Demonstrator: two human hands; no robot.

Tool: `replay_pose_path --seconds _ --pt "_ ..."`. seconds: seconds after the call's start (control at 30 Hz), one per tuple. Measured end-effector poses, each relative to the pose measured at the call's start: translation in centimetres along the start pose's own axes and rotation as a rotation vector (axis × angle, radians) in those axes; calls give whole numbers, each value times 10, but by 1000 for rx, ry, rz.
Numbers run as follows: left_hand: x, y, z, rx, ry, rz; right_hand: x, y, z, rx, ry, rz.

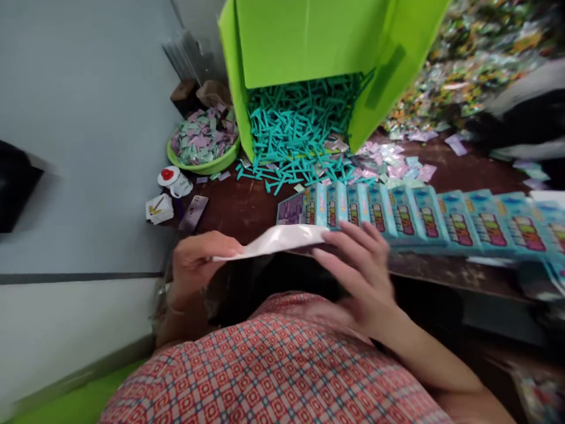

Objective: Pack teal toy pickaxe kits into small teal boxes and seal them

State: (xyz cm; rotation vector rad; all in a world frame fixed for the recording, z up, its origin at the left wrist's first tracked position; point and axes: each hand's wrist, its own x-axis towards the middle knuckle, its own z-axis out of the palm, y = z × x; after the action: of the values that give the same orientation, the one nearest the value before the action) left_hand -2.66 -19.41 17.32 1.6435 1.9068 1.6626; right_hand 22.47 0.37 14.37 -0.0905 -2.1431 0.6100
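A glossy white flat piece (282,238), seen nearly edge-on, is held in front of my body; I cannot tell whether it is a pouch or a folded carton. My left hand (200,259) pinches its left end between thumb and fingers. At the other end, my right hand (359,265) has its fingers stretched and apart, with fingertips at the edge of the piece. Just beyond that hand, a row of overlapping light-blue printed boxes (404,215) runs along the table edge to the right.
A green bin (309,44) spills teal T-shaped plastic sticks (286,129) onto the dark table (238,206). Left of it are a green basket (207,165) of small packets, a lidded mug (180,187) and a phone (194,213). Packets are heaped at right, near another person's dark sleeve (525,118).
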Motion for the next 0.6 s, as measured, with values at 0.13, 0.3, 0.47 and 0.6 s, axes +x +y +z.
replay_pose_path --seconds 0.13,0.3,0.47,0.6 --pt "-13 -5 53 -106 -155 -194 -9 4 28 1 -140 96" --pt "-4 -29 115 -82 -398 -388 -61 23 15 18 -93 360" --pt "6 -41 176 -67 -395 -354 -107 26 2 87 14 656" --pt "6 -38 199 -109 -377 -380 -125 25 -1 104 136 786"
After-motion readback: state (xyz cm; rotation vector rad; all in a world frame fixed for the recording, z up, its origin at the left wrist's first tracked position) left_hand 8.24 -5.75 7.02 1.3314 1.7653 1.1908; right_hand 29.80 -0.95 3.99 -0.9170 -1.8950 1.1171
